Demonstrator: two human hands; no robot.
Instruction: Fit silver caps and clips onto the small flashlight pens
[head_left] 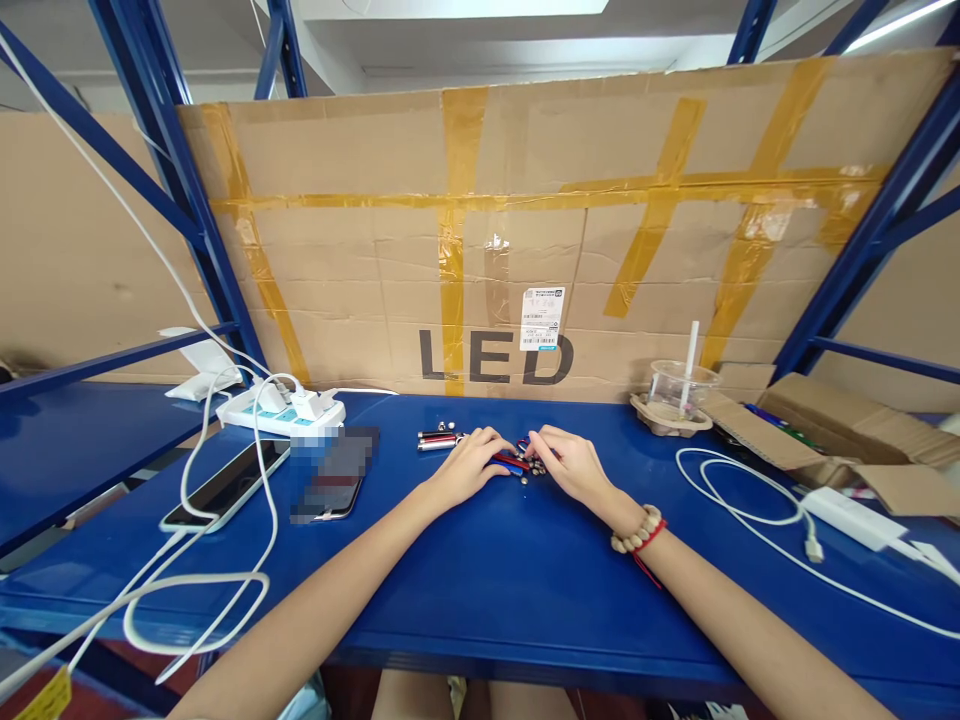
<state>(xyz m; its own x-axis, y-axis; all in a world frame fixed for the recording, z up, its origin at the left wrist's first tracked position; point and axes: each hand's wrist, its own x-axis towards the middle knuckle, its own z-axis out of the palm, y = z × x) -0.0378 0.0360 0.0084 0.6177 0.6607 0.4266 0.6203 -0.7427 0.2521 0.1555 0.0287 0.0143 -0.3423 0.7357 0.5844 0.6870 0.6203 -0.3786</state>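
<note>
Parts, small and metallic [537, 467], clustered mid-frame between the two hands. Left hand [474, 467] arches over red and blue tubes [511, 464], fingertips at them; gripping or merely resting, cannot tell. Right hand [571, 463] bends its fingers in over the cluster; anything pinched is too small to make out. Slim cylinders [436, 443] lie just left of the left hand, shiny bits [447, 427] just above them in the frame.

Risks, as judged: rounded pieces look apt to roll off across the smooth blue tabletop [495, 590], toward its edge at lower centre, if a finger flicks one. Left hand shifting leftward could nudge the cylinders apart. Hands this close may hide a stray part. Bracelet [637, 530] trails a red cord; low wrist, possible drag.
</note>
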